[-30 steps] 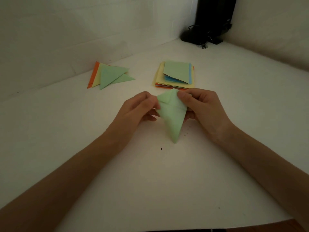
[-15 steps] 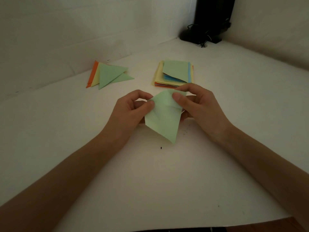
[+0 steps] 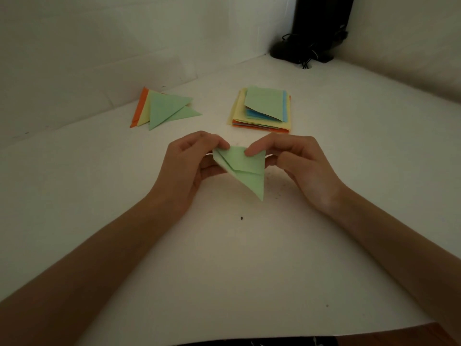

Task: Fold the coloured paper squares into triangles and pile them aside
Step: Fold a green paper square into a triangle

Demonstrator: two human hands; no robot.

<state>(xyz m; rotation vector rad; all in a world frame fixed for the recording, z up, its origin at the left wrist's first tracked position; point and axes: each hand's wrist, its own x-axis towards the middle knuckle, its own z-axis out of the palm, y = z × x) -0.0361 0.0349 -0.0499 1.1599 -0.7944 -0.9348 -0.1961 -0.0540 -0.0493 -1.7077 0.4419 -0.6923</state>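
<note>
Head view shows you mid-fold on one green sheet (image 3: 245,171). You hold it between your hands near the middle of the bench (image 3: 224,258), just on your side of the stack of squares (image 3: 264,108), with its long point aimed back toward you. From the shadow under it, I judge it to be lifted off the surface rather than lying flat. Your left hand (image 3: 189,168) has a closed grip on the upper left corner, thumb and curled fingers pinching the layers. Your right hand (image 3: 296,166) pinches the upper right corner with the forefinger tip on top. The thumb looks to be underneath, though it is partly hidden.

To fold this well, I would line up the loose edges before you commit. A flap edge runs across the face and does not meet the outer edge, so the layers look offset. Bring the corners together and pin them with one hand. Then set the sheet down on the bench and run a fingertip from the middle of the crease outward. Creasing in the air will likely give a soft, crooked line.

Counts:
- One sheet in hand.
- One pile of triangles (image 3: 162,109) at the far left, with four layers showing: one orange, one yellow, two green.
- One stack of squares, green on top with blue, yellow and orange beneath; the edges are too thin to count.
- One black stand (image 3: 321,28) in the far corner.
</note>
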